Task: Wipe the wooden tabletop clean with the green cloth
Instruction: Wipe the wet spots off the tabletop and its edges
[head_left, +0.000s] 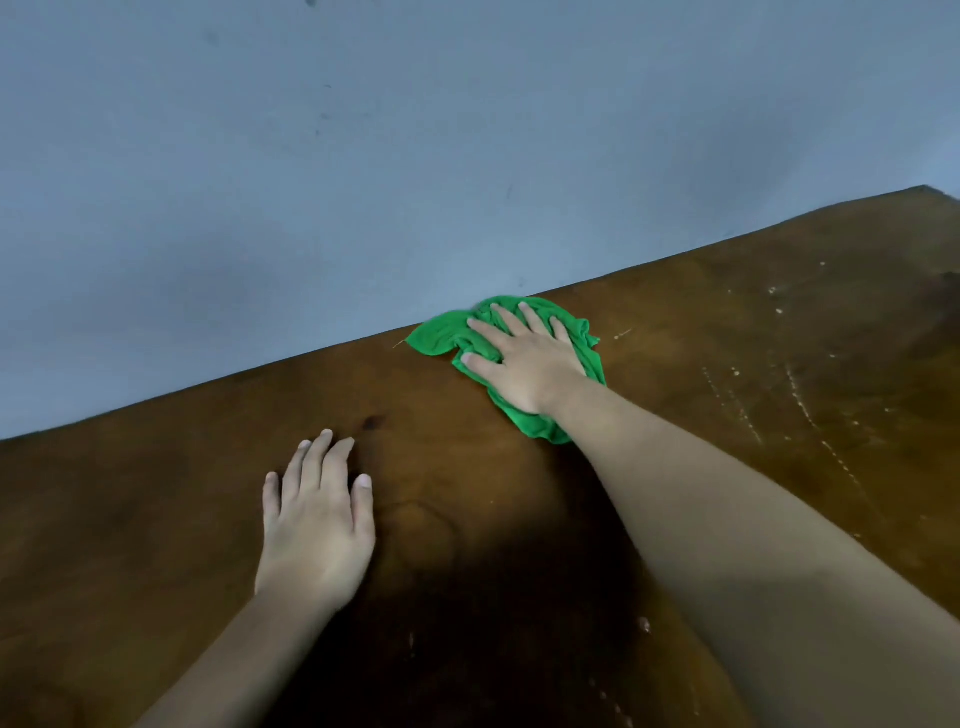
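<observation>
Green cloth (524, 426) lies crumpled beneath right-hand fingers (527, 319)

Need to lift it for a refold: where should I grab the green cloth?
Probably the flat corner of the cloth sticking out left of the right hand, by the table's far edge. Come from the left; the rest is bunched under the palm.

The green cloth (524, 374) lies crumpled on the brown wooden tabletop (727, 364), touching its far edge; pale streaks, perhaps residue, mark the wood rightward.
</observation>
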